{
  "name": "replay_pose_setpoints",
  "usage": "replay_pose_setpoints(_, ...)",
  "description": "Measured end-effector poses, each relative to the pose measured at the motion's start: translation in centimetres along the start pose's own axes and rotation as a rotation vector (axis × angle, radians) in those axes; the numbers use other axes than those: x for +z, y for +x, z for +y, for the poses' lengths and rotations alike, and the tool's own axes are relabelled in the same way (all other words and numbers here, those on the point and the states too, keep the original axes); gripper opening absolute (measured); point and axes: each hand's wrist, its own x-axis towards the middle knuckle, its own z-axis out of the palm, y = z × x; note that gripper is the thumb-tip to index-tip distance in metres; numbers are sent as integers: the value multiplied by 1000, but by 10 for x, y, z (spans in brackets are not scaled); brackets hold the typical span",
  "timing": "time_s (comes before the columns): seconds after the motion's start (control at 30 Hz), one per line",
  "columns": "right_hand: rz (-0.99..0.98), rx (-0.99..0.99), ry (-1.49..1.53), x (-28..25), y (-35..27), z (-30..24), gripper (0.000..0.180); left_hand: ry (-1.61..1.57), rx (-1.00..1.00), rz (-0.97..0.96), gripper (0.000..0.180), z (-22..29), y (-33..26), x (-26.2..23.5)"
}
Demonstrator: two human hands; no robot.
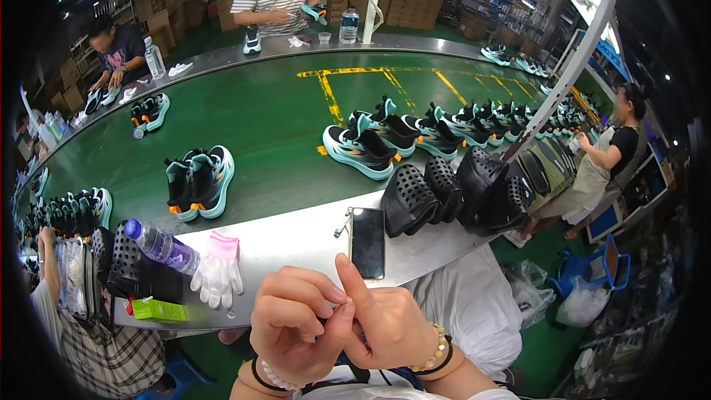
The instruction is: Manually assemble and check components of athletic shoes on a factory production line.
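My left hand [300, 318] and my right hand [385, 318] meet close in front of me, above the near table edge. The left thumb and index finger are pinched together against a finger of the right hand. One finger of my right hand points up and the others are curled in. Anything between the fingertips is too small to make out. Just beyond the hands lies a black phone [368, 243] on the metal tabletop [274, 252]. To the left are a white knit glove [217, 272] with a pink cuff and a bottle with a purple label [167, 246].
A green carton [158, 310] lies at the near left. Black perforated clogs [409, 200] stand at the right. Across the green belt [259, 118] are a sneaker pair [200, 181] and a sneaker row [361, 150]. A person in an apron [603, 155] stands at right; others sit opposite.
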Motion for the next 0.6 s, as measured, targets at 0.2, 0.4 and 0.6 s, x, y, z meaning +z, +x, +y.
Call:
replay_pose_setpoints(0.2,8,-8,-6,-1,-3,7,83,72,50,30,36,-2,1,7)
replay_pose_setpoints(0.4,13,-3,-48,-6,-5,12,83,150,69,-43,32,-5,0,9)
replay_pose_setpoints(0.6,-68,8,-68,-13,-4,15,82,114,9,1,31,-4,0,14)
